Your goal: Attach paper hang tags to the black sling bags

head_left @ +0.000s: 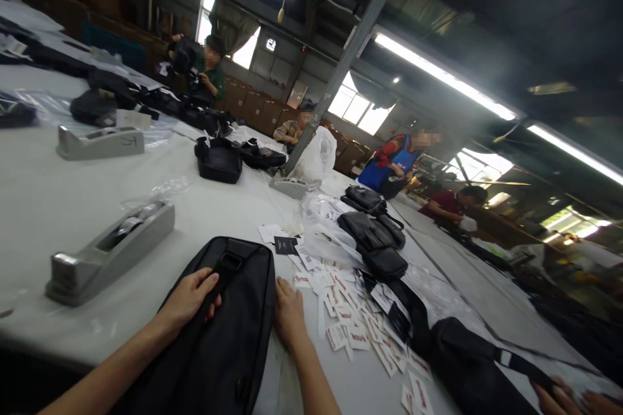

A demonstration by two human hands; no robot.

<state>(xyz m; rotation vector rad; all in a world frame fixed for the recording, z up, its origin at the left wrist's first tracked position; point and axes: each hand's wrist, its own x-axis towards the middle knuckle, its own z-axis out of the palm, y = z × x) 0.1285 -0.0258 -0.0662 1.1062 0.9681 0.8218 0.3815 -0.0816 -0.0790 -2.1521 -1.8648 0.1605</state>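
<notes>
On the white counter (29,207) under tube lights (438,72), right of the grey tape dispenser (134,248), a black oblong bag (233,331) points lengthwise away; my left hand (193,295) pinches its strap (224,280); right hand (289,311), grip unclear, touches it.

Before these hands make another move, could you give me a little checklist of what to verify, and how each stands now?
1. Left hand has a grip on the front of the black bag: ok.
2. Right hand at the bag's edge: ok.
3. Nearest tape dispenser apart from the bag: ok.
4. Paper tags neatly stacked: not ok, scattered.
5. Inside of the bag: cannot tell, hidden.
</notes>
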